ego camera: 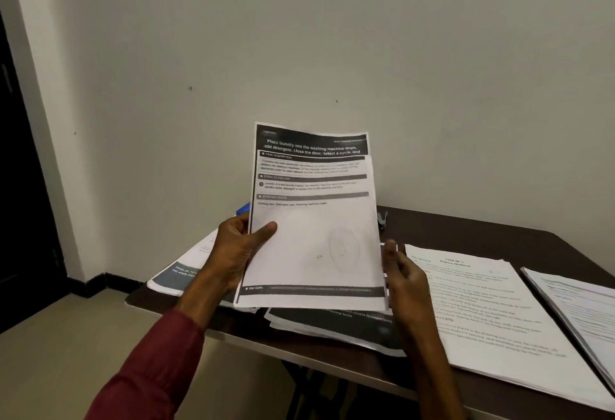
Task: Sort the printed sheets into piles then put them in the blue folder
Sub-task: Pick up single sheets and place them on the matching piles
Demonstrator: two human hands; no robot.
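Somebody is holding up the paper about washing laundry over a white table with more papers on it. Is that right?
Not quite: the table is dark brown, not white, as the head view shows. The rest is right: the left hand holds the laundry paper up over it, and more papers lie on it.

Held sheet (312, 246): white, black header band, grey section bars. Worktop (466, 230): dark brown. Sleeve (149, 369): maroon. Folder (243, 209) (only a corner shows): blue. Right pile (482, 303): white, fine black text.

A dark red fabric sleeve (149, 363) covers most of the left arm
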